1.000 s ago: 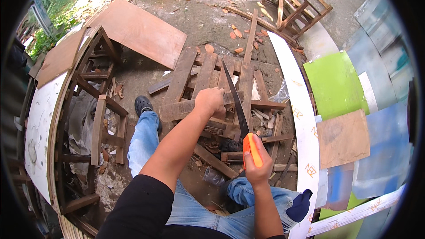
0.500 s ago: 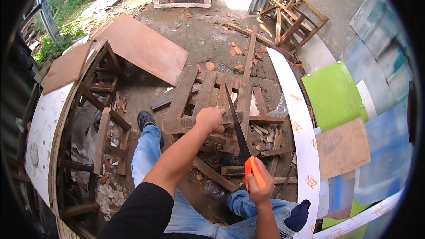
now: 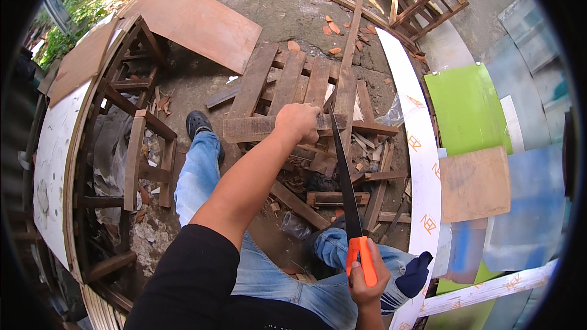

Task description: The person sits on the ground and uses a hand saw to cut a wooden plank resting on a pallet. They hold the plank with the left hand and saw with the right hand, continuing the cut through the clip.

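My right hand (image 3: pixel 370 282) is wrapped round the orange handle of a handsaw (image 3: pixel 348 186). Its long dark blade points away from me, with the tip end lying across a short wooden board (image 3: pixel 249 129) near the board's right end. That board sits crosswise on a low slatted wooden frame (image 3: pixel 285 88). My left hand (image 3: pixel 298 123) is closed over the board, a little left of the blade. The fingertips beneath are partly hidden. A long narrow wooden strip (image 3: pixel 350 55) runs away from me beside the blade.
Scrap wood and a clear plastic cup (image 3: pixel 296 227) lie by my feet. On the left is a wooden bench frame (image 3: pixel 134 146) with a brown panel (image 3: pixel 195 21) behind it. A white strip (image 3: pixel 413 146) and a green sheet (image 3: pixel 463 107) are on the right.
The saw has been drawn back toward my body, so its tip is now close to the board. My left hand keeps its hold. The view has tipped downward slightly.
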`<state>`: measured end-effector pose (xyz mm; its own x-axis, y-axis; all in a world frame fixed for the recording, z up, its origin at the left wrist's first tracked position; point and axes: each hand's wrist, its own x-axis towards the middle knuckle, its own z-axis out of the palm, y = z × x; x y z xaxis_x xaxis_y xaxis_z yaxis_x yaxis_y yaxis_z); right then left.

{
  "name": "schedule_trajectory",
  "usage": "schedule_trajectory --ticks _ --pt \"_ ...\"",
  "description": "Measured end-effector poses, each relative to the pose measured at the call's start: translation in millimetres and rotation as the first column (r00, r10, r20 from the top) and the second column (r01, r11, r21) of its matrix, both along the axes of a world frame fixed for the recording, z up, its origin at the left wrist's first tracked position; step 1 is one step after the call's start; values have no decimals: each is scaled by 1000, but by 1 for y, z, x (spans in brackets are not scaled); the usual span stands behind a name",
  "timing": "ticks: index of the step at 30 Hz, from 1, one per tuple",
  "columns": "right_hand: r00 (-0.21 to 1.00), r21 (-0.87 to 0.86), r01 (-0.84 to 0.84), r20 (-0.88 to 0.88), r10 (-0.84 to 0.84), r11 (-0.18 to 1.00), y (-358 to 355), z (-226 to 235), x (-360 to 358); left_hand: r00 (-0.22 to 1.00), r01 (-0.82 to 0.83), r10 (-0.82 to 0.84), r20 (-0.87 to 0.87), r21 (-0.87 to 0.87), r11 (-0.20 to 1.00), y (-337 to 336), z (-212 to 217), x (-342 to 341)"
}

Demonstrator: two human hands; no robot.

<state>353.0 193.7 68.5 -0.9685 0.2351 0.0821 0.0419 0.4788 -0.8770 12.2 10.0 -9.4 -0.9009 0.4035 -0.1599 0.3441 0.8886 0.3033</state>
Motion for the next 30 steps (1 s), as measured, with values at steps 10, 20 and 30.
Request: schedule_trajectory --ticks 10,20,30 --pt "983 15 -76 -168 77 997 -19 -35 -131 1000 8 -7 -24 42 999 -1 10 13" --pt "998 -14 45 -52 -46 999 -13 -32 12 998 0 2 62 -25 1000 4 7 4" --pt "978 23 -61 -201 64 998 -21 -45 -131 1000 -7 7 28 -2 1000 1 11 8"
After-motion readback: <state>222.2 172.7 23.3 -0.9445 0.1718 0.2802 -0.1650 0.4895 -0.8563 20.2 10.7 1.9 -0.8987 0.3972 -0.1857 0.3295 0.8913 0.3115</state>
